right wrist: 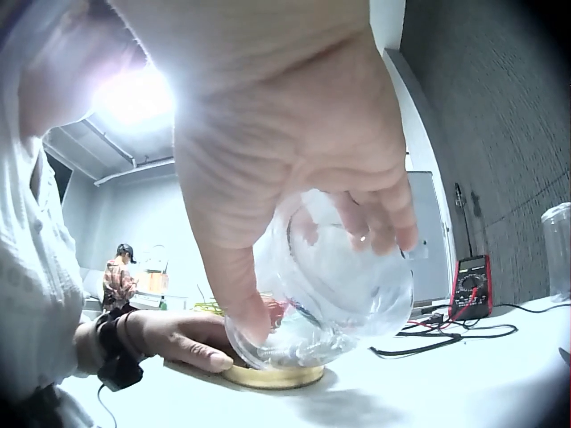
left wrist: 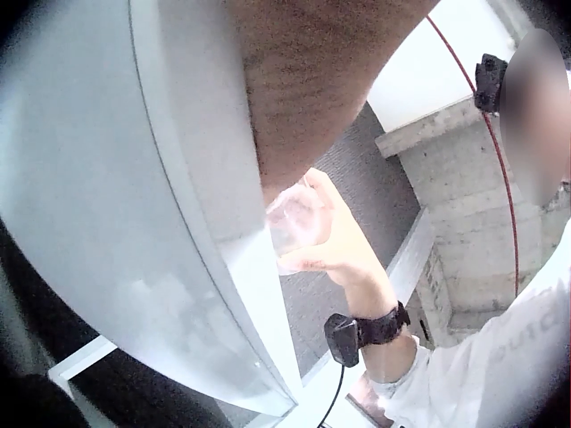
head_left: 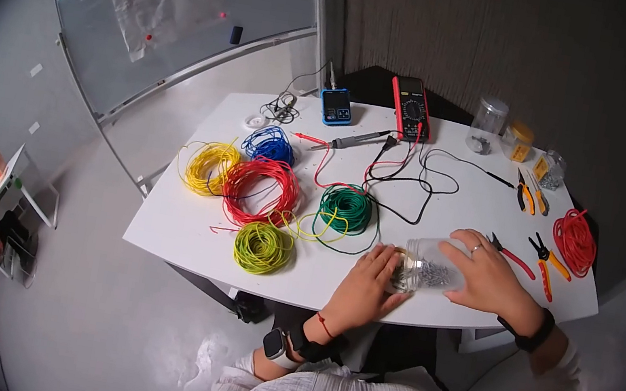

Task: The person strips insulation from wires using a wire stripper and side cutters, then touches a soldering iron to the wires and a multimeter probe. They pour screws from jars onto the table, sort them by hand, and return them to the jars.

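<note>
My right hand [head_left: 484,276] grips a clear jar [right wrist: 357,281], thumb on one side and fingers on the other. The jar is tipped on its side, its mouth toward my left hand. Small silvery metal pieces [head_left: 433,277] lie along its lower wall. Beneath the mouth, a shallow gold-rimmed lid [right wrist: 277,377] rests on the white table [head_left: 300,279]. My left hand [head_left: 366,284] lies low at the lid's left edge, fingers and thumb extended around that side. In the left wrist view, my forearm hides most of the work.
Yellow [head_left: 208,167], blue [head_left: 270,144], red [head_left: 262,191] and green [head_left: 345,209] wire coils lie left. A multimeter [head_left: 410,111] and blue-cased device [head_left: 336,107] stand behind, leads trailing. Wire strippers [head_left: 548,261], pliers [head_left: 525,192] and jars [head_left: 488,121] are right.
</note>
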The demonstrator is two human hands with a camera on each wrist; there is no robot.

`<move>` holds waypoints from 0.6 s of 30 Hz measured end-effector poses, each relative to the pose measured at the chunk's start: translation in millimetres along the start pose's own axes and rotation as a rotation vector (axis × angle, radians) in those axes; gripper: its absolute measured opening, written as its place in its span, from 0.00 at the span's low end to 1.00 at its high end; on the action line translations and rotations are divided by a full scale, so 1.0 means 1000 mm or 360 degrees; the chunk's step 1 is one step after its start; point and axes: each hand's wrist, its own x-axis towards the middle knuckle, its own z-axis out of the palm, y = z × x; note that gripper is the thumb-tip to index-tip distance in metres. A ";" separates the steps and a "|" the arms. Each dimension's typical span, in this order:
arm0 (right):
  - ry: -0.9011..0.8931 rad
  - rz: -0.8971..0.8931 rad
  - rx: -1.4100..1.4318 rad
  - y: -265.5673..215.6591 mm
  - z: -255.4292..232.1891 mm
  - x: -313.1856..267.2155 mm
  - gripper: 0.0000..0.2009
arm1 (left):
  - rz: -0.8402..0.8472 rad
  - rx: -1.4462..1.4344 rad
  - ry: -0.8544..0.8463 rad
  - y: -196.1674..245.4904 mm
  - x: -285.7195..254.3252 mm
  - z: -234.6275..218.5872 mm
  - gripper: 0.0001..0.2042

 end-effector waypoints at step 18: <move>-0.0055 0.0103 0.0219 -0.001 0.000 0.004 0.33 | 0.0032 0.0131 0.0012 0.004 -0.001 0.000 0.27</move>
